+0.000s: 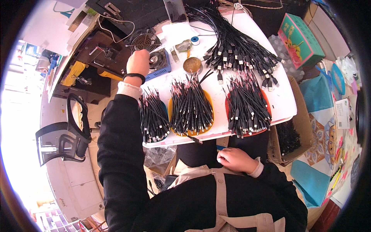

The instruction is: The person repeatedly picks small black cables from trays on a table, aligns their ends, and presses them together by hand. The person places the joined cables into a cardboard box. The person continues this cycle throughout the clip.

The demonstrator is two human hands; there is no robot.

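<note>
My left hand (pixel 138 63), a black band round its wrist, is raised over the far left of the white table. Its fingers are curled and mostly hidden, so what they hold cannot be made out. Beside it stands a blue box-shaped device (pixel 159 71) with a round metal part on top. My right hand (pixel 236 159) rests closed at my lap, below the table edge, with nothing visible in it. Between my hands lie bundles of short black cables with bared ends, in a teal tray (pixel 167 133), a yellow tray (pixel 210 101) and a red tray (pixel 267 101).
A heap of black USB cables (pixel 239 50) covers the table's far right. Nearer the middle are a round tin (pixel 192 65) and a small spool (pixel 195 40). A fan with a wire guard (pixel 143 41) stands far left. A cardboard box (pixel 305 112) stands right, an office chair (pixel 62 139) left.
</note>
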